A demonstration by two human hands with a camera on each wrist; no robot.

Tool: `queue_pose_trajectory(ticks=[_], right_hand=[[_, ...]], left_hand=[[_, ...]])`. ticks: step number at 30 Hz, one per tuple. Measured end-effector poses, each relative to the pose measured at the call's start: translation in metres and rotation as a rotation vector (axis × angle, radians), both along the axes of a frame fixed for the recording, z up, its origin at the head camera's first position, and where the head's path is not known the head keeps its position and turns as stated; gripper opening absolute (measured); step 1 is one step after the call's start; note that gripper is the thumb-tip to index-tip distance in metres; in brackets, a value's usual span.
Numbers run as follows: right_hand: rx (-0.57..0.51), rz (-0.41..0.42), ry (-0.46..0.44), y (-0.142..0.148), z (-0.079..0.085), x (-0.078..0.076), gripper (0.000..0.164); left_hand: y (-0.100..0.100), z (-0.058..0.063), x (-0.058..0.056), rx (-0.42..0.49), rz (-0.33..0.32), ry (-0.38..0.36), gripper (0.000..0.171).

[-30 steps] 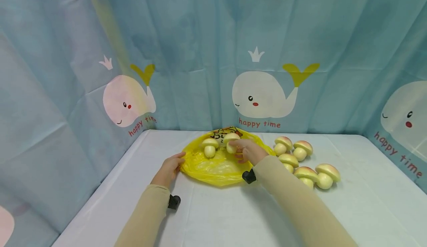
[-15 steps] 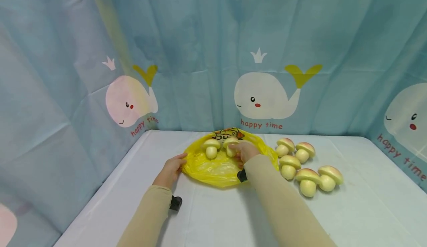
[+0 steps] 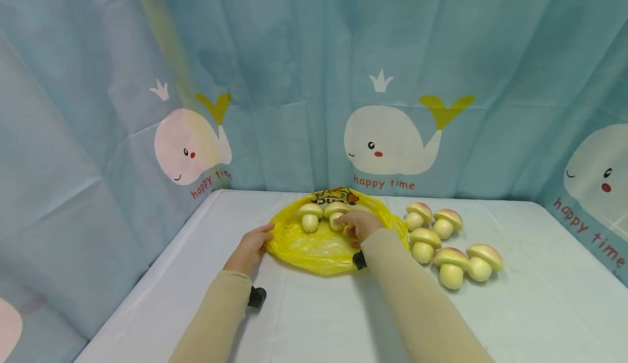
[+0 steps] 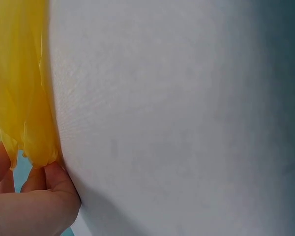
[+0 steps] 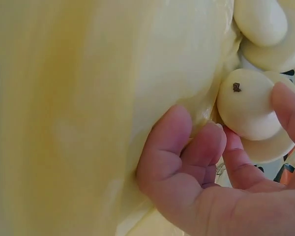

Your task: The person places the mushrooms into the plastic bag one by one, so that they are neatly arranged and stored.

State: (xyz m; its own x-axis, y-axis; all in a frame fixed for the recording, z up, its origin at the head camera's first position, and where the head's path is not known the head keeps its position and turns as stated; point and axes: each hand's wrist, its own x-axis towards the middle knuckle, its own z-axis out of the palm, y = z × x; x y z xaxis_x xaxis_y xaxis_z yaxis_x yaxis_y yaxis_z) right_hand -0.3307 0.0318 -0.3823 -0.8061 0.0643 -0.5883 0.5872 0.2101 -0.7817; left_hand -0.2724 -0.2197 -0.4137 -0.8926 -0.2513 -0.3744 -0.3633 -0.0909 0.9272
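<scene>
A yellow plastic bag [image 3: 319, 262] lies spread with its mouth gaping. My left hand [image 3: 250, 248] pinches its left rim between thumb and fingers; the left wrist view shows the gathered bag edge [image 4: 39, 142] there. Inside are two toy mushrooms, cream with yellowish caps: a left mushroom [image 3: 309, 221] and a right mushroom [image 3: 336, 209], side by side at the back. My right hand [image 3: 362, 225] reaches over the bag's right side and holds the right mushroom's stem [image 5: 246, 108] with its fingertips. Its other fingers curl close to the bag's film in the right wrist view.
Several more toy mushrooms [image 3: 452, 276] with reddish-yellow caps stand in a group on the white-covered table [image 3: 314, 319], right of the bag. Behind the table hangs a blue curtain [image 3: 294, 52] printed with whales. A small black device [image 3: 257, 297] sits at my left wrist.
My right hand has lowered the mushroom it carries into the bag and set it beside the other one, nudging it slightly left. The left hand keeps its hold on the rim.
</scene>
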Motion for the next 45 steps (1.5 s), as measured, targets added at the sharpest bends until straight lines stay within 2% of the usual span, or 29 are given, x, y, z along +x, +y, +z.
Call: queue_pose_trajectory(ticks=[9, 16, 20, 25, 30, 35, 45], right_hand=[[0.0, -0.012, 0.011, 0.0, 0.005, 0.006, 0.044], [0.002, -0.009, 0.026, 0.001, 0.004, 0.008, 0.047], [0.022, -0.003, 0.014, 0.002, 0.001, 0.004, 0.049], [0.026, -0.029, 0.01, 0.002, 0.003, 0.007, 0.048], [0.015, -0.055, 0.002, 0.002, -0.004, 0.005, 0.053], [-0.063, -0.044, -0.01, 0.005, -0.006, 0.004, 0.061], [-0.054, 0.048, 0.059, 0.027, 0.019, 0.017, 0.062]], left_hand=[[0.003, 0.003, 0.001, -0.001, 0.004, -0.004, 0.045], [0.004, 0.004, 0.002, 0.005, 0.0, 0.008, 0.045], [0.004, 0.002, 0.001, 0.0, 0.004, 0.008, 0.045], [0.005, 0.001, 0.001, 0.002, -0.001, 0.007, 0.045], [0.003, -0.001, 0.002, 0.0, -0.019, 0.008, 0.045], [0.002, -0.003, 0.004, 0.001, -0.026, 0.001, 0.045], [-0.001, -0.001, 0.0, -0.012, -0.036, 0.016, 0.046]])
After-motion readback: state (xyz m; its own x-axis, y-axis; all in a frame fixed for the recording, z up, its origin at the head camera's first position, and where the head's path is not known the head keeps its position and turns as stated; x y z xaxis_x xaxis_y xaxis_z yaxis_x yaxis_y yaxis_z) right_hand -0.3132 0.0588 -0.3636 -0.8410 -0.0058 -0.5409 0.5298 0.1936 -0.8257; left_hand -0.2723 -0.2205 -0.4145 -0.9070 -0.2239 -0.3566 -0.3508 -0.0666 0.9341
